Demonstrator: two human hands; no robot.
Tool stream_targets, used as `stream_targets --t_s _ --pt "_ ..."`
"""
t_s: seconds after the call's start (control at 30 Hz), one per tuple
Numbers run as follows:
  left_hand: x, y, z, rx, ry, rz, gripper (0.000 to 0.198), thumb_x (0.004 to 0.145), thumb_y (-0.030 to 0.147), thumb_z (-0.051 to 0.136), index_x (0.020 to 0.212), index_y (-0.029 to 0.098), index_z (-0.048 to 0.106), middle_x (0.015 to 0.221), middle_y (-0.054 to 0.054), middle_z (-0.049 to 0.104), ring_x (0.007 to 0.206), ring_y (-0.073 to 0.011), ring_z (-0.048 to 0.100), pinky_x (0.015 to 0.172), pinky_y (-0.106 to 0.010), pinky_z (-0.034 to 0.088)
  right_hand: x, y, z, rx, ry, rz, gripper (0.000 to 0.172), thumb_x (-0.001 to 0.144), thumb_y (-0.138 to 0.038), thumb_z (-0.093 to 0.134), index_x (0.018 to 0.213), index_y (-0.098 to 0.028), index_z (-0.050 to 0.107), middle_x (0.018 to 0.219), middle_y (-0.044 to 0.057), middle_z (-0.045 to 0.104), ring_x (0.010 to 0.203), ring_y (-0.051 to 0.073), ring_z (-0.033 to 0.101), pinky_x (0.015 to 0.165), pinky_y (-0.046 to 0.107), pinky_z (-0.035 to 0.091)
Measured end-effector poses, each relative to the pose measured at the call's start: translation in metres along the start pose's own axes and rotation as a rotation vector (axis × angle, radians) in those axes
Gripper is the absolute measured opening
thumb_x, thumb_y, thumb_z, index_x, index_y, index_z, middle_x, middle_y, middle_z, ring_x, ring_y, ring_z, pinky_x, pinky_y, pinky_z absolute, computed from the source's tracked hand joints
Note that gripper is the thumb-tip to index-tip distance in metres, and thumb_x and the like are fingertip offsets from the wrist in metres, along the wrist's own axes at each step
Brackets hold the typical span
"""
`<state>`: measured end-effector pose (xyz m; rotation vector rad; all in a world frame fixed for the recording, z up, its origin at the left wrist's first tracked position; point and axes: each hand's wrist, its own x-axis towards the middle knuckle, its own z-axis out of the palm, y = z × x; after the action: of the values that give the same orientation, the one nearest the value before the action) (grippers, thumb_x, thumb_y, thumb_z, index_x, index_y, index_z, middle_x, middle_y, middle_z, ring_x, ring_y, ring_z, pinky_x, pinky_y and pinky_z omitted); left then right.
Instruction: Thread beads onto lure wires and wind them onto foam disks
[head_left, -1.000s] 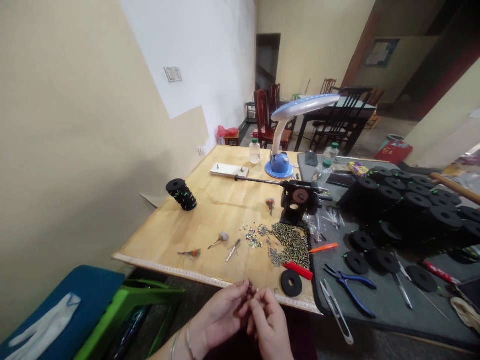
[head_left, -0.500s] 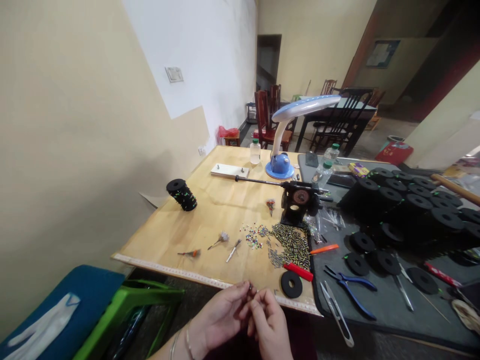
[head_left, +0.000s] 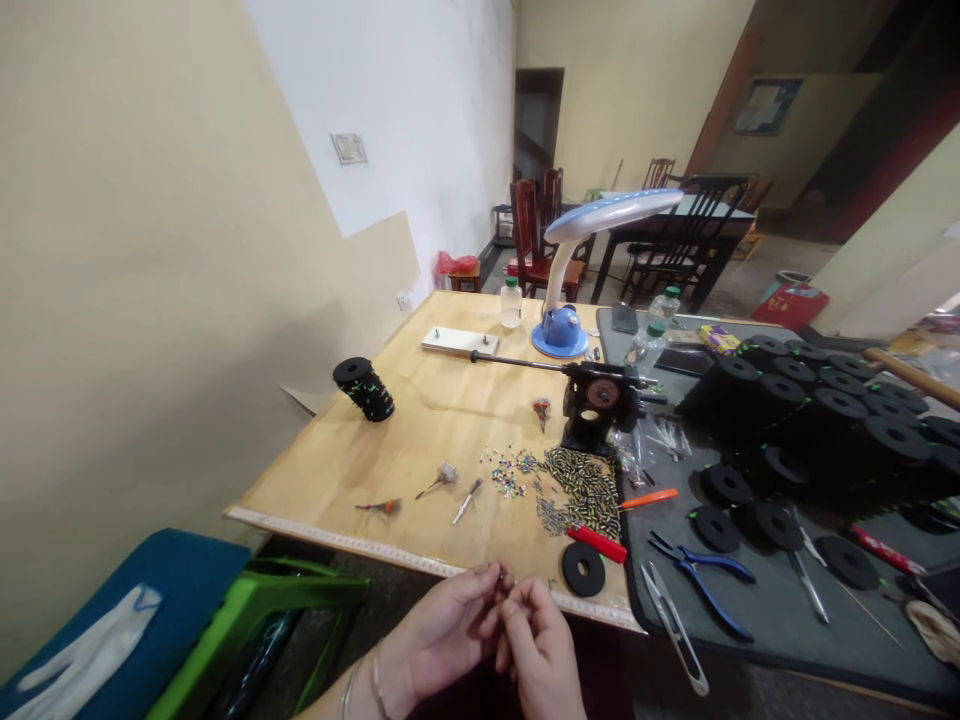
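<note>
At the table's front edge my left hand (head_left: 450, 625) and my right hand (head_left: 534, 640) are close together, fingertips pinched. Something small and dark shows at the left fingertips; its kind is too small to make out. What the right fingers hold, if anything, is hidden. Just right of my hands lies a black foam ring (head_left: 583, 569), with a red-handled tool (head_left: 597, 543) above it. Beyond is a heap of small striped pieces (head_left: 585, 485) beside scattered coloured beads (head_left: 508, 472). Several small brush-like bundles (head_left: 446, 475) lie to the left.
A black hand-cranked winder (head_left: 598, 400) with a long rod stands behind the heap, near a blue desk lamp (head_left: 560, 332). A stack of foam rings (head_left: 364, 390) stands left. Blue pliers (head_left: 705, 580), snips (head_left: 675, 630) and many black foam rolls (head_left: 825, 410) occupy the grey mat (head_left: 622, 635).
</note>
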<state>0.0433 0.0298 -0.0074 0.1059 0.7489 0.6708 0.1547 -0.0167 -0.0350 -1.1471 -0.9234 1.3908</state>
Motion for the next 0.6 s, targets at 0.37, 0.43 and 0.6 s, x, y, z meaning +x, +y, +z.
stream_targets --t_s 0.37,0.43,0.6 --pt "-0.002 -0.002 0.002 0.09 -0.073 0.051 0.017 0.08 0.029 0.068 0.072 0.014 0.065 0.049 0.004 0.049 0.042 -0.0109 0.049 0.05 -0.024 0.043 0.002 -0.007 0.002 0.058 0.013 0.04 0.043 0.082 -0.059 0.056 0.072 -0.019 0.046 0.057 -0.002 0.06 0.036 0.006 0.04 0.038 0.016 0.025" --pt "-0.001 -0.003 0.001 0.111 -0.096 0.072 0.019 0.076 0.032 0.071 0.072 0.015 0.064 0.048 0.005 0.047 0.04 -0.0105 0.046 0.047 -0.024 0.042 0.002 -0.009 0.003 0.063 0.029 0.039 0.044 0.081 -0.06 0.058 0.071 -0.019 0.046 0.055 -0.002 0.059 0.036 0.005 0.039 0.037 0.016 0.025" --pt "0.001 -0.006 -0.001 0.107 -0.093 0.134 0.026 0.068 0.032 0.079 0.072 0.013 0.062 0.052 0.004 0.052 0.041 -0.0081 0.044 0.043 -0.022 0.039 0.002 -0.012 0.004 0.05 0.049 0.05 0.046 0.079 -0.062 0.059 0.072 -0.018 0.048 0.052 -0.003 0.057 0.036 0.005 0.037 0.037 0.016 0.024"
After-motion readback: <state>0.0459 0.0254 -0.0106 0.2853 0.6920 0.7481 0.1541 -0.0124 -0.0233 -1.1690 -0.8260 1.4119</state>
